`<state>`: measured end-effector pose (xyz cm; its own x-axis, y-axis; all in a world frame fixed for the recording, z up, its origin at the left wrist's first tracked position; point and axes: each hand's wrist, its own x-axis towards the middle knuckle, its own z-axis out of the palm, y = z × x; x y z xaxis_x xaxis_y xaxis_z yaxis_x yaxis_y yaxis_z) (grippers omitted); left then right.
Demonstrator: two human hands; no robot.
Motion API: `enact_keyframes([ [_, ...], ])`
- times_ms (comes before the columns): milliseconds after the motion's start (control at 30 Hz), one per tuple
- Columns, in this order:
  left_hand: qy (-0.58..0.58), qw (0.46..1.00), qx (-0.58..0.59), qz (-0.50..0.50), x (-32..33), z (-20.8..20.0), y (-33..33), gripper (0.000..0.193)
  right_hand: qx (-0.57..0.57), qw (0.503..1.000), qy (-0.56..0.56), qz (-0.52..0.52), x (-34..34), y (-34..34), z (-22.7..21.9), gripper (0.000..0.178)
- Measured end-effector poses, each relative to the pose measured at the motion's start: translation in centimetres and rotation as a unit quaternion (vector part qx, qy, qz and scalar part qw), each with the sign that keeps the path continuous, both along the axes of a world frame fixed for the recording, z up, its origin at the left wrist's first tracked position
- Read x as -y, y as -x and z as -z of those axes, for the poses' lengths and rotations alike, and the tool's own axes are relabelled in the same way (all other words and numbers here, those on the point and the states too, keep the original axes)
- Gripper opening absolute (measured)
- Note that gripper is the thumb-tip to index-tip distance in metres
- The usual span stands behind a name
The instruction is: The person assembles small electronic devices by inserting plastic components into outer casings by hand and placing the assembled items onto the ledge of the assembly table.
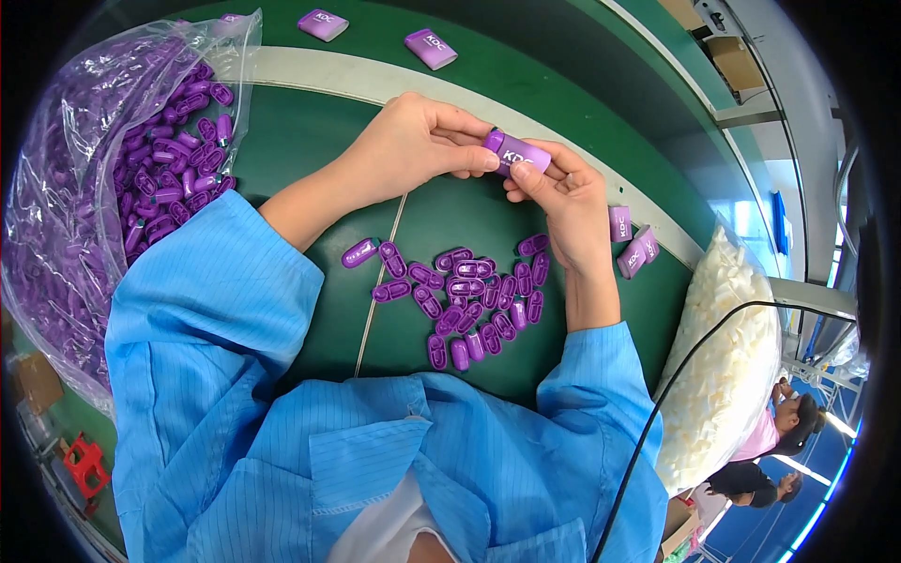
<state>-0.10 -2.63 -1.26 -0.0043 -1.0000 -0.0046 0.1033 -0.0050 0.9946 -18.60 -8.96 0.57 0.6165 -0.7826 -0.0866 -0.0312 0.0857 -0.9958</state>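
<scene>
Above the green table, both my hands meet at a flat purple case [531, 158] with white lettering. My left hand [422, 141] pinches a small purple cap [493, 139] at the case's left end; its fingertips partly cover where the two parts meet. On the other side, my right hand [574, 192] grips the case body between thumb and fingers. Below my hands lies a loose cluster of small oval purple caps [472, 269], some showing their hollow side. Two more purple cases [638, 251] rest just right of my right wrist.
A clear plastic bag [70, 150] full of purple caps stands at the left. On the right is a bag of cream-coloured pieces [718, 347], with a black cable crossing beside it. Beyond the pale rail, a green surface [526, 70] bears purple cases [431, 49]. People are at the far right.
</scene>
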Motion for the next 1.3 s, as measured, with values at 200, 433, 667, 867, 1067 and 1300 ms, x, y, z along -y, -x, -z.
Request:
enact_keyframes([
  [200,0.041,0.996,0.076,-0.018,-0.3,-0.1,0.2,0.027,-0.018,0.999,0.031,-0.008,-0.4,0.1,-0.4,0.024],
  [433,0.156,0.926,0.331,-0.095,-2.0,-0.8,1.4,0.03,-0.08,0.985,0.142,0.055,-1.9,-0.4,-0.2,0.026],
  [667,0.239,0.915,0.284,-0.156,-1.3,-0.2,1.9,0.03,0.008,0.99,0.124,0.061,-1.7,-0.8,-0.2,0.027],
  [867,0.194,0.911,0.345,-0.113,-1.9,-0.7,1.9,0.027,0.017,0.996,0.064,0.059,-1.9,-0.9,-0.1,0.027],
  [1067,0.233,0.857,0.443,-0.12,-2.7,-0.6,2.1,0.027,-0.023,0.992,0.11,0.062,-2.4,-1.0,-0.2,0.022],
  [1300,0.258,0.84,0.458,-0.136,-2.0,-0.1,2.1,0.027,-0.076,0.963,0.242,0.091,-2.1,-1.1,0.2,0.022],
])
